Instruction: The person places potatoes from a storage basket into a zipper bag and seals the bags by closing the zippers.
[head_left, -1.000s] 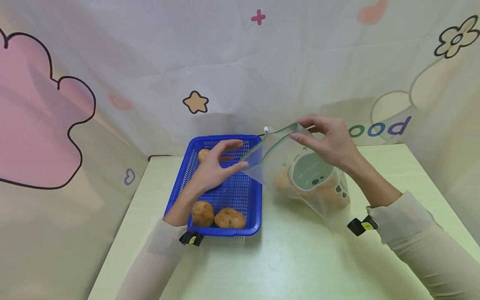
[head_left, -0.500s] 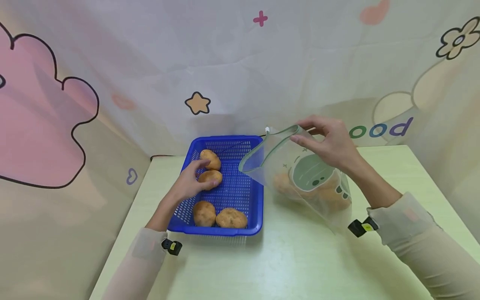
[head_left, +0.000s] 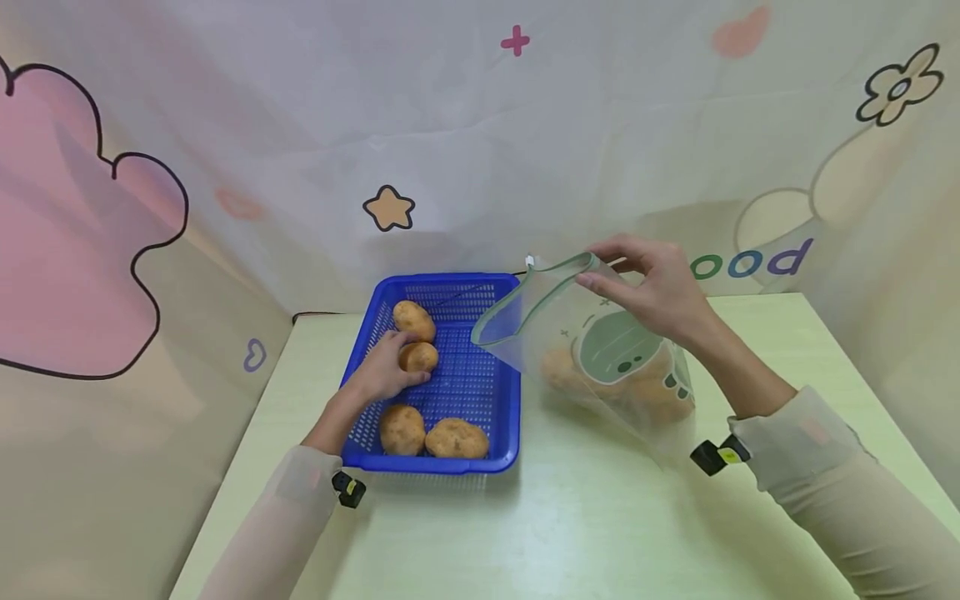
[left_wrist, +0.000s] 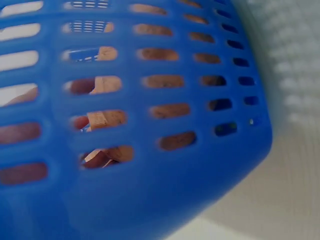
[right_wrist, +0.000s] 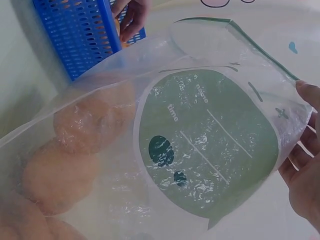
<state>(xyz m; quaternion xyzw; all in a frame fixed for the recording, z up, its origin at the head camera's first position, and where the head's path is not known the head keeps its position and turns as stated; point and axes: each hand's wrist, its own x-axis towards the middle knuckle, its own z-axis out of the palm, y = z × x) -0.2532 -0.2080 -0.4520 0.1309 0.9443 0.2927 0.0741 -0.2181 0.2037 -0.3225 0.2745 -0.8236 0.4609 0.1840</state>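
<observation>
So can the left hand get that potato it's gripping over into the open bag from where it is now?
Probably yes. The left hand grips a potato in the blue basket, and the right hand holds the clear bag beside it, mouth open toward the basket. Nothing shows between them.

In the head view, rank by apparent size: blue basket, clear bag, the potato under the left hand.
1. blue basket and clear bag: look alike in spread, and the bag is held raised, so unsure.
2. potato gripped by the left hand: clearly smallest.
</observation>
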